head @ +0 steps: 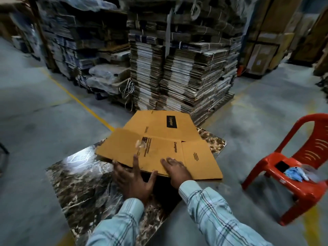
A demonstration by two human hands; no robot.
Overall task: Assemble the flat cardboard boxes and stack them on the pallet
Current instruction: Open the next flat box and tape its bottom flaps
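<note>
In the head view, a flat cardboard box [159,146] is seen lying on a dark marble-patterned slab [83,183] set on the grey concrete floor [35,121]. The box is tan-brown and unfolded, with creases dividing it into panels and flaps; a black label bearing the word "Crompton" is printed on the far panel, the same word is printed in dark letters on the near panel, and small blocks of text are printed beside it. The near edge of the box is lifted slightly off the slab. The left hand [134,181] is placed at that near edge with fingers spread and straight, one finger lying on top of the cardboard and the others at or under the edge. The right hand [175,170] is laid flat on the upper face of the near panel, fingers extended together. Both arms are covered by checked light sleeves [213,215]. Tall stacks of bundled flat cartons [182,68] are stood behind the box, and a red plastic chair [301,157] is placed to the right.
</note>
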